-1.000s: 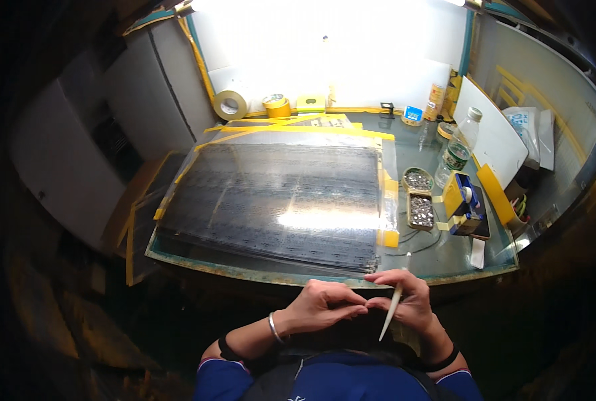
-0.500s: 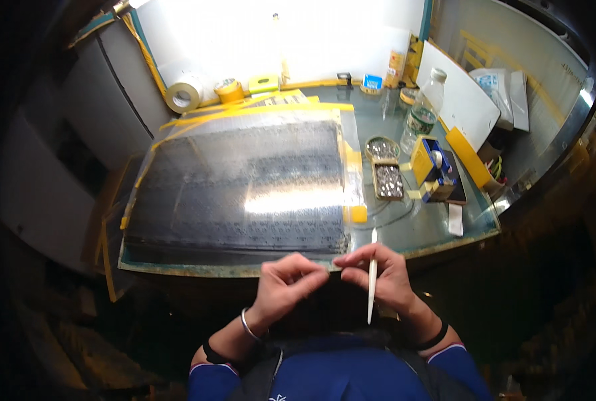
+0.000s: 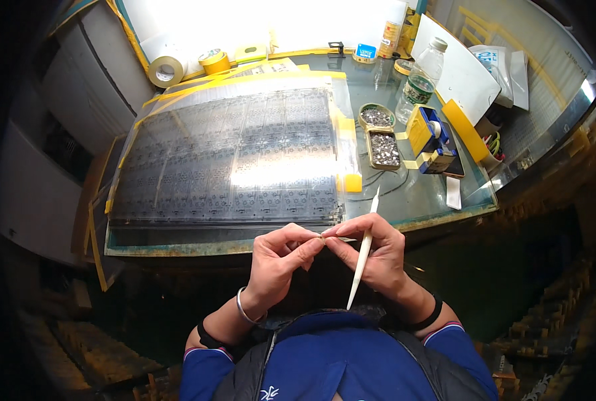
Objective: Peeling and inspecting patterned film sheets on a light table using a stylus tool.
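Note:
My left hand is closed in a pinch, thumb and forefinger pressed together just in front of the table's near edge. Its fingertips meet those of my right hand, and whatever small thing sits between them is too tiny to make out. A slim white stick, pointed at both ends, is tucked in my right hand, slanting across the fingers. Beyond the hands lies a dark patterned sheet under clear film, edged with yellow tape.
Right of the sheet are a round tin and a square tin of small shiny pieces, a blue-and-yellow tape dispenser and a clear bottle. Tape rolls stand at the back left. A white slip lies near the front edge.
My hands have come together at the fingertips and risen a little in view. The white stick tilts more to the side. The whole table appears shifted upward and left.

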Motion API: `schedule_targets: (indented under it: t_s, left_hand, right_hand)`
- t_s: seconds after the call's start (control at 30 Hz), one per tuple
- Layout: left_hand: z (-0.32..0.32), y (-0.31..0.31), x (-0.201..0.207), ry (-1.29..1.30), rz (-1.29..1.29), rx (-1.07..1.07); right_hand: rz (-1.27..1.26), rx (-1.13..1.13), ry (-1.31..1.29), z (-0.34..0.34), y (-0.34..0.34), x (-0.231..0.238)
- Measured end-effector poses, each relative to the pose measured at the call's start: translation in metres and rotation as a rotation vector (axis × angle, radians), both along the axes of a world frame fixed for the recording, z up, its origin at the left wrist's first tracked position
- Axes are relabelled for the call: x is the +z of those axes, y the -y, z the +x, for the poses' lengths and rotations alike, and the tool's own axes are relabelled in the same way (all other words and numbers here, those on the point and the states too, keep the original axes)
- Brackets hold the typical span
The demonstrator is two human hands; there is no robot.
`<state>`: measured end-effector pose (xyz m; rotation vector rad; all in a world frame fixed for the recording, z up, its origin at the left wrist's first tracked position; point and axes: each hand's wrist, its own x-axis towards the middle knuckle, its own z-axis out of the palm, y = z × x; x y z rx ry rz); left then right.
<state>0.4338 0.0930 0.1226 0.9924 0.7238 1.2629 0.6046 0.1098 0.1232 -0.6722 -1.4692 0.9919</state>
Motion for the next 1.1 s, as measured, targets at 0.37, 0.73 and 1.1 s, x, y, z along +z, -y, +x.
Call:
schedule_targets:
  t_s: [0.37, 0.73, 1.1]
  left_hand:
    - [0.0, 0.002, 0.0, -0.088, 0.05, 0.032]
    - [0.002, 0.003, 0.018, -0.742, 0.734, 0.411]
    - [0.007, 0.003, 0.025, -0.759, 0.555, 0.305]
  right_hand:
    - [0.062, -0.083, 0.092, 0.001, 0.002, 0.0]
    - [0.08, -0.187, 0.085, -0.001, 0.004, 0.0]
    - [0.175, -0.238, 0.134, -0.002, 0.003, -0.005]
